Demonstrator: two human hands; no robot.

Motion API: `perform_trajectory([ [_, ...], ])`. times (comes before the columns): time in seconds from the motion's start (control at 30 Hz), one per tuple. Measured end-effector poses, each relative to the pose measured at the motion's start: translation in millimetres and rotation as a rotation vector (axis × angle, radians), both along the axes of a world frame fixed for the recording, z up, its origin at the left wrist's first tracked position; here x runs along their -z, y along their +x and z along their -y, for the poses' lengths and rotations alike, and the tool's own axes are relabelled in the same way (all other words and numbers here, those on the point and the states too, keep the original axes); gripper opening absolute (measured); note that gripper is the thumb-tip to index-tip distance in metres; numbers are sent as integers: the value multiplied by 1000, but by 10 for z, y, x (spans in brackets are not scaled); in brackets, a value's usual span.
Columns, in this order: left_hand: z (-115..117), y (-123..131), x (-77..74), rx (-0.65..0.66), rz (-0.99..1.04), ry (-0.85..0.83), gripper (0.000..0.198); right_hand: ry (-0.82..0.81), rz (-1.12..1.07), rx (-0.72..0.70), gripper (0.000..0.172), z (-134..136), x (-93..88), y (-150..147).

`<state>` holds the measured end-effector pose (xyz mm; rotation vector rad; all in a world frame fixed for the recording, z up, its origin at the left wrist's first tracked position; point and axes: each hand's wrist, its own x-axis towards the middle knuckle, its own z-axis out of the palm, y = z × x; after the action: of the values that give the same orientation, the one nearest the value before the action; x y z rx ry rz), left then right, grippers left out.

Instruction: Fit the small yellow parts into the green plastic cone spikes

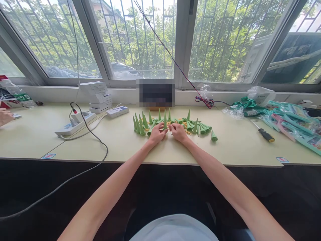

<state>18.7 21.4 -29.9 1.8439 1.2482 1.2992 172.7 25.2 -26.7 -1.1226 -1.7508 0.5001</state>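
My left hand has its fingers closed around the base of a green cone, which stands with its tip up. Close beside it, my right hand is pinched at the fingertips; what it holds, if anything, is too small to make out. Small orange-yellow pieces lie scattered around and behind the hands. To the left, several green cones stand upright in a group. On the right, more green cones lie on their sides, and a single cone rests apart from them.
White boxes are stacked at the back left, near a power strip with a dark cable hanging over the table edge. A screwdriver and teal plastic packs lie right. Another person's hand shows far left.
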Motion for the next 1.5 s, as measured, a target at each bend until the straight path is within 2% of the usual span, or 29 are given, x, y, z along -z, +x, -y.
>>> perform_trajectory([
  [0.3,50,-1,-36,77,51,-47,31,-8,18,-2,50,1,-3,-3],
  [0.53,22,8,-29,77,52,-65,35,1,7,19,43,-6,5,-17],
  [0.83,32,26,-51,-20,84,-114,38,-1,-43,33,42,30,-24,-20],
  [1.17,46,23,-38,-3,68,-141,48,4,-52,33,39,5,8,-3],
  [1.5,39,-11,-10,47,12,-68,38,-22,-28,77,42,-30,32,7],
])
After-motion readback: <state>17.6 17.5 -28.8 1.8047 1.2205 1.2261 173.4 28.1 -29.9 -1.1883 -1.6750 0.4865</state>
